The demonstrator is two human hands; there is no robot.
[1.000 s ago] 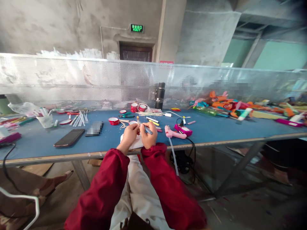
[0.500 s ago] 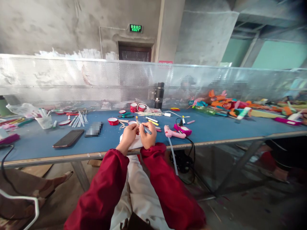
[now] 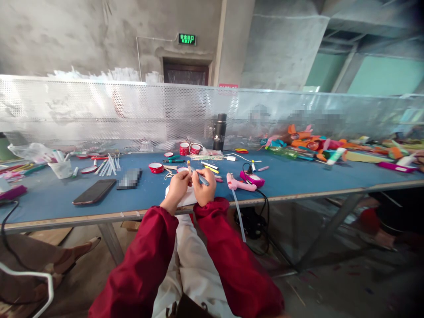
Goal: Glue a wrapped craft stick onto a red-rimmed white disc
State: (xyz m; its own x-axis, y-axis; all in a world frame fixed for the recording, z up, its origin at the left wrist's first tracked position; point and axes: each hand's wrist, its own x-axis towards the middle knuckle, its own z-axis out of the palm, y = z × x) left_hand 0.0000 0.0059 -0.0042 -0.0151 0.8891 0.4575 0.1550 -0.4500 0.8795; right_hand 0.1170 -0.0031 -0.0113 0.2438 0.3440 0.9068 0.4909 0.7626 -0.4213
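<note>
Close together over the table's front edge, both hands are closed. My left hand (image 3: pixel 177 189) pinches a small pale stick with an orange-yellow top (image 3: pixel 189 165); its lower part is hidden by the fingers. My right hand (image 3: pixel 205 191) grips a grey-blue marker pen (image 3: pixel 203 179) that slants down to the right, and its fingertips meet those of the left hand. Below them lies a white sheet (image 3: pixel 187 198), partly covered by the hands. Just beyond are more pens (image 3: pixel 212 169) in white and yellow, and a stack of red-rimmed rolls (image 3: pixel 156 168).
To the right lies a pink glue gun (image 3: pixel 243 184), its glue stick overhanging the edge, beside a purple box (image 3: pixel 253 179). On the left are a phone (image 3: pixel 94 191) and a white cup of markers (image 3: pixel 61 168). A black flask (image 3: pixel 220 132) stands behind, near colourful piled parts (image 3: pixel 304 141).
</note>
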